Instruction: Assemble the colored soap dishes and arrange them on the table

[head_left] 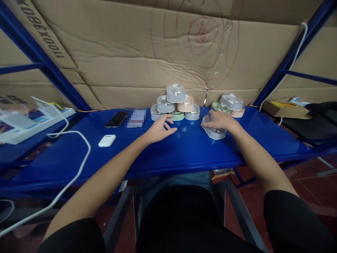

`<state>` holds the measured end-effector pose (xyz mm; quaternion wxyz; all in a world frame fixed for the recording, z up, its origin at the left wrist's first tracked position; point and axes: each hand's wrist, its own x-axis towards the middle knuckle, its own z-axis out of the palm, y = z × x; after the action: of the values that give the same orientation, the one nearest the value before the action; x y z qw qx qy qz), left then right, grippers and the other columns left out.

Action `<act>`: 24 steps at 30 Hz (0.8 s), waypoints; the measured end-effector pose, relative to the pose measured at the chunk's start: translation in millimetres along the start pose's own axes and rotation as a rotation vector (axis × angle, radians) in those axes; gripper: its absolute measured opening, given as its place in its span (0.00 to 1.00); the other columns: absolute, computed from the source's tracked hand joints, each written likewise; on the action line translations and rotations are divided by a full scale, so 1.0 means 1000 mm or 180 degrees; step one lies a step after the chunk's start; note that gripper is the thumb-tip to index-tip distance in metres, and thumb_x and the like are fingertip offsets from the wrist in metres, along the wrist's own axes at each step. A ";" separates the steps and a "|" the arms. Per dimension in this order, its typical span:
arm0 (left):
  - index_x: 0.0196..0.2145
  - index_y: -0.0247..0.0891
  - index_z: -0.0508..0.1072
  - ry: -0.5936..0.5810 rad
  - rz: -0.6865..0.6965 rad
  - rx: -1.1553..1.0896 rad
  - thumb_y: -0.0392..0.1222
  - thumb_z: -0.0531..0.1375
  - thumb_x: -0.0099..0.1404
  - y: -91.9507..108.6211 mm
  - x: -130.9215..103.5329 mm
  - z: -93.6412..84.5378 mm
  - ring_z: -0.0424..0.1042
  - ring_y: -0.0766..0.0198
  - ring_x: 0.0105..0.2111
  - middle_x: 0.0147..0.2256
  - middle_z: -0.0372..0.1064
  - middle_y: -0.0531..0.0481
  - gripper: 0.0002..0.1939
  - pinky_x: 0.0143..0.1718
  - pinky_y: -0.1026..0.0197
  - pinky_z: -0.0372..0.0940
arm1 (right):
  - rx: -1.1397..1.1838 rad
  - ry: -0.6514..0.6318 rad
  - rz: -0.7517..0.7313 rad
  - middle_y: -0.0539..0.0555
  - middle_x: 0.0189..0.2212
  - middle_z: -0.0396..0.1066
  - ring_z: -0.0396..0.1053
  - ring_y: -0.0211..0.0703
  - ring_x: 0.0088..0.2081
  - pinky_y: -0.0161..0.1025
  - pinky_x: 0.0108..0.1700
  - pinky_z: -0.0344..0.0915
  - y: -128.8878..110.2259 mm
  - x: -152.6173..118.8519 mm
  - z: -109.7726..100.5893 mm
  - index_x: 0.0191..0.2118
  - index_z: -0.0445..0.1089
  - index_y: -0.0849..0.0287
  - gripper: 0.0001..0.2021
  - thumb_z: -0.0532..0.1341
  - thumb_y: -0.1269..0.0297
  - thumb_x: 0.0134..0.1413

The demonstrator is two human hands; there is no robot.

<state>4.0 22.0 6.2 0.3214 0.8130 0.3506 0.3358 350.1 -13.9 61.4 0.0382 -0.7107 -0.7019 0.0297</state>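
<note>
Lying under the right hand [219, 120], a grey clear-lidded container [216, 134] is near the front of the right-hand cluster on the blue table [168, 154]. That hand's grip is closed on it, fingers curved over the top and left side; whether it is lifted, I cannot tell. Just behind, another grey container [232, 102] rests on a green one [218, 106] and a peach one [238, 112]. The left hand [159, 130] is empty, its grip loosely spread before a six-container pyramid [176, 95]; contact there is unclear. Farther left lie a white case [107, 140], a dark phone [116, 119] and a pixelated device [135, 118]. Cardboard [113, 45] stands behind everything.
</note>
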 end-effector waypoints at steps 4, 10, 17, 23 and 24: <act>0.67 0.42 0.70 -0.0255 0.0193 0.0044 0.59 0.78 0.58 0.003 -0.001 0.000 0.82 0.48 0.48 0.58 0.77 0.35 0.45 0.50 0.43 0.78 | 0.0924 0.0054 -0.1687 0.65 0.64 0.81 0.81 0.70 0.61 0.65 0.64 0.78 0.000 -0.006 0.004 0.73 0.72 0.52 0.49 0.78 0.32 0.51; 0.76 0.41 0.63 -0.0835 0.0431 0.0155 0.63 0.84 0.48 0.017 -0.009 0.006 0.73 0.30 0.69 0.70 0.71 0.27 0.65 0.70 0.28 0.69 | 0.1537 0.0297 -0.2784 0.61 0.65 0.81 0.80 0.62 0.62 0.60 0.65 0.77 -0.019 -0.020 0.001 0.71 0.75 0.50 0.42 0.78 0.36 0.57; 0.79 0.43 0.60 -0.1016 0.0573 0.0321 0.59 0.77 0.59 0.022 -0.017 0.014 0.76 0.32 0.68 0.69 0.74 0.30 0.57 0.71 0.28 0.70 | 0.1227 -0.0201 -0.2799 0.58 0.64 0.81 0.80 0.63 0.63 0.59 0.67 0.76 -0.029 -0.025 0.014 0.69 0.76 0.48 0.45 0.80 0.33 0.50; 0.81 0.40 0.55 -0.0802 0.0260 0.0531 0.64 0.81 0.53 0.017 -0.014 0.009 0.65 0.23 0.76 0.77 0.62 0.25 0.69 0.74 0.23 0.64 | 0.0907 0.0635 -0.1854 0.69 0.61 0.79 0.81 0.74 0.58 0.66 0.55 0.80 -0.061 -0.029 0.044 0.72 0.73 0.56 0.49 0.72 0.24 0.57; 0.81 0.39 0.54 -0.0766 0.0234 0.0533 0.64 0.81 0.53 0.017 -0.013 0.010 0.67 0.22 0.75 0.75 0.64 0.25 0.70 0.73 0.23 0.64 | 0.0904 0.0614 -0.1918 0.70 0.62 0.78 0.80 0.74 0.59 0.66 0.56 0.80 -0.062 -0.029 0.046 0.73 0.72 0.56 0.51 0.73 0.24 0.55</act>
<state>10.5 -0.3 9.2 0.2796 0.8837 0.3063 0.2170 283.1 -41.5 21.6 0.2100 -0.4586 -0.8622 0.0472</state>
